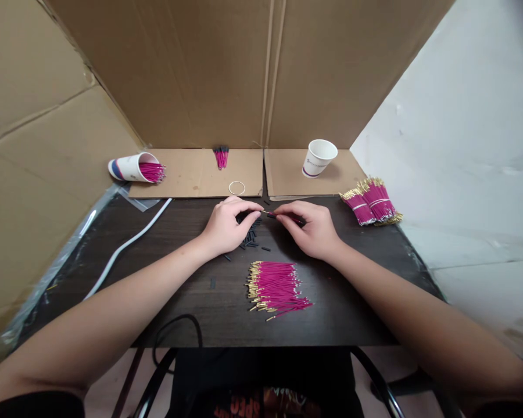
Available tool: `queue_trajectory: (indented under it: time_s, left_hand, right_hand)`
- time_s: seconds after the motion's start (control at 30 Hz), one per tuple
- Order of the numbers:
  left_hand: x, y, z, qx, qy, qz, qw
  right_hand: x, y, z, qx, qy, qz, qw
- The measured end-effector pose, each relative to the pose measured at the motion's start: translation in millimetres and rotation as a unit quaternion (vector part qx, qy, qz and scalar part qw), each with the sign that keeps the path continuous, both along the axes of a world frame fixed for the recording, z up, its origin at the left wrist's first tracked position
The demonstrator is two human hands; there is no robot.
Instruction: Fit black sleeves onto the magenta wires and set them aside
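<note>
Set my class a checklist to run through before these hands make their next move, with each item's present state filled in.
1. Right hand pinches the pink wire: ok.
2. Left hand is at that wire's gold end: ok.
3. Black tubes are close by: ok, scattered beside and partly behind the left hand.
4. Loose wires face one way: ok, gold ends mostly left.
5. Both cups upright: not ok; the right cup stands, the left cup lies on its side.
6. Held wire undamaged: cannot tell, fingers cover parts.
</note>
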State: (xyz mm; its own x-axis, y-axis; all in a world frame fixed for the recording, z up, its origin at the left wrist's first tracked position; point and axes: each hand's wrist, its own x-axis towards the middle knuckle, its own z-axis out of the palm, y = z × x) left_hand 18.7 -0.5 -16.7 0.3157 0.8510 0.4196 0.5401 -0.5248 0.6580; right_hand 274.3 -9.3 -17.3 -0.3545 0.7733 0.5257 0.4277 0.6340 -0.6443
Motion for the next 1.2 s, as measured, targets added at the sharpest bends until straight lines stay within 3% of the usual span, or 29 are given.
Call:
queue_trajectory:
  time_s: [1.2]
  left_hand:
    - [-0.3, -0.6, -3.0, 0.038, 0.019, -0.051, 0.998]
  right_hand:
    - [-3.0, -2.6, -1.9, -0.003, 0.022, -0.007, 1.0]
